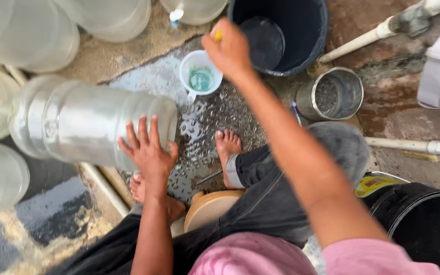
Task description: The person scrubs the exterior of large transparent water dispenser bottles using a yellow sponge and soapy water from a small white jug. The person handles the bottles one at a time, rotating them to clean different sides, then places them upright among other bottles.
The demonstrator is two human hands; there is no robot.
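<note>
- Hands first: we note the left hand (148,150) spread flat against the base end of a large clear plastic water jug (87,122) lying on its side; the fingers (142,130) are apart and pressed to the plastic, not wrapped round it.
- The right hand (228,49) is raised over the rim of a dark blue round plastic bucket (306,35). Its fingers are closed together on a small yellow object (218,35), too hidden for us to say what it is.
- Just below and left of that hand stands a small white plastic cup with a handle (200,76), holding greenish liquid, on wet concrete floor (204,127).
- The jug on its side lies left of the cup, neck pointing left, base near the person's bare feet (227,147).
- More clear jugs of the same kind (26,35) crowd the top left and left edge.
- A round steel pot (332,94) sits right of the forearm, just below the blue bucket; a thin blue-handled stick (295,111) lies beside it.
- A black bucket (423,224) is at lower right, a white pipe (367,38) at upper right.
- We see the person seated on a low tan wooden stool (210,209), in dark trousers and a pink top.
</note>
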